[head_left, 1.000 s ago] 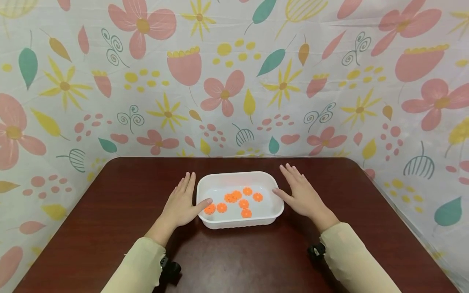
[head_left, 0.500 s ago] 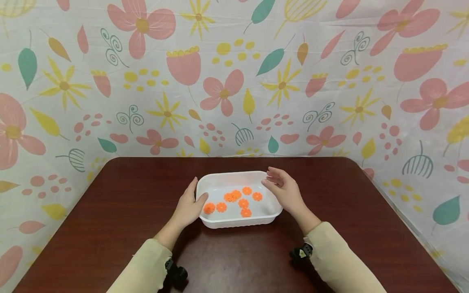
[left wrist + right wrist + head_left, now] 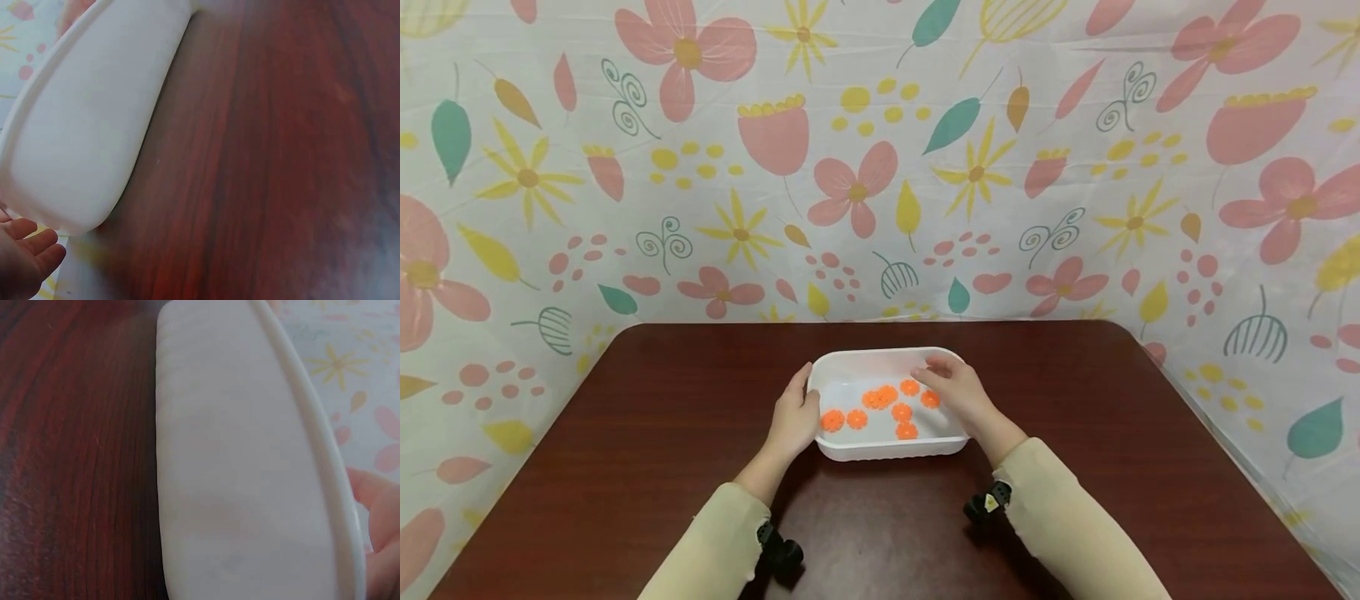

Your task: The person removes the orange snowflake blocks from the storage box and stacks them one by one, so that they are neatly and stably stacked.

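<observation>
A white rectangular tray (image 3: 891,450) with rounded corners stands on the table, several orange flower-shaped pieces (image 3: 902,412) lying on its floor. At its left end, my left hand (image 3: 792,414) grips the rim, thumb on the inner side and fingers outside. The left wrist view shows these fingers (image 3: 45,244) at the end of the tray wall. My right hand (image 3: 961,396) hovers over the tray's right end with fingers loosely bent, close to the rightmost orange piece (image 3: 930,398). Its thumb and a finger show apart beyond the rim in the right wrist view, nothing between them.
The dark red-brown table (image 3: 700,400) has rounded far corners. Behind it hangs a white cloth (image 3: 880,108) printed with flowers and leaves. A small black camera (image 3: 781,552) sits on the left wrist and another camera (image 3: 987,502) on the right wrist.
My left hand has closed in on the tray's left end and taken hold of its rim. My right hand has moved left over the tray, fingers bending. The tray has shifted slightly.
</observation>
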Motion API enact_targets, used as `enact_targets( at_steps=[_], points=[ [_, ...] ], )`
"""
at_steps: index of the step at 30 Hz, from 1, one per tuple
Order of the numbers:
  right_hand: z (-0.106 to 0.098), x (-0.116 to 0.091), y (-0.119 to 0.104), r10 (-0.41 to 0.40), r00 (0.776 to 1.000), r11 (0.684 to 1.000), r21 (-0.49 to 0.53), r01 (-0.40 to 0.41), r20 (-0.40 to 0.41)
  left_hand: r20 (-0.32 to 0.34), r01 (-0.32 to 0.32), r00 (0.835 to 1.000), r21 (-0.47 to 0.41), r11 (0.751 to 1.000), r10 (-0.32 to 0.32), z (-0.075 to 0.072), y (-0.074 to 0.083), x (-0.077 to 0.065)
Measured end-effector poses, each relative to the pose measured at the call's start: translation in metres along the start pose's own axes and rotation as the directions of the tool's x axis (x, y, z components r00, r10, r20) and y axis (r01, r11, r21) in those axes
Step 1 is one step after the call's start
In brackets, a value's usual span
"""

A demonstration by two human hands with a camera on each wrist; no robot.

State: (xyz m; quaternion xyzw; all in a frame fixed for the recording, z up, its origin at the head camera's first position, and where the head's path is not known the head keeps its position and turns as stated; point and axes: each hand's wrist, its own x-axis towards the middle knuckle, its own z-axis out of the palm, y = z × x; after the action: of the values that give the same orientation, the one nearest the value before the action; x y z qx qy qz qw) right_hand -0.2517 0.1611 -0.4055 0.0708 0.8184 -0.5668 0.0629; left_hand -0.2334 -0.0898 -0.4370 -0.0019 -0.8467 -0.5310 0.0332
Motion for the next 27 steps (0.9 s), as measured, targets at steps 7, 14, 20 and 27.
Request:
enact_targets(
  at_steps=[7, 14, 20, 27],
  points=[
    [0.007, 0.006, 0.0, 0.092, 0.995, 0.993, -0.078, -0.094, -0.031, -0.017, 0.021, 1.0, -0.047, 0.999, -0.022, 0.004, -0.001, 0.004],
    [0.009, 0.009, 0.003, 0.115, 0.993, 0.992, -0.056, -0.114, 0.014, -0.027, 0.033, 0.999, -0.113, 0.993, -0.036, 0.006, -0.001, 0.004],
    [0.01, 0.012, 0.006, 0.116, 0.986, 0.989, -0.109, -0.103, 0.118, -0.012, 0.031, 0.999, -0.15, 0.988, -0.033, 0.006, -0.004, 0.005],
    [0.008, 0.018, 0.011, -0.016, 0.972, 0.979, -0.193, 0.063, 0.234, 0.01, 0.023, 1.0, -0.165, 0.986, -0.022, 0.004, -0.006, 0.006]
  ],
)
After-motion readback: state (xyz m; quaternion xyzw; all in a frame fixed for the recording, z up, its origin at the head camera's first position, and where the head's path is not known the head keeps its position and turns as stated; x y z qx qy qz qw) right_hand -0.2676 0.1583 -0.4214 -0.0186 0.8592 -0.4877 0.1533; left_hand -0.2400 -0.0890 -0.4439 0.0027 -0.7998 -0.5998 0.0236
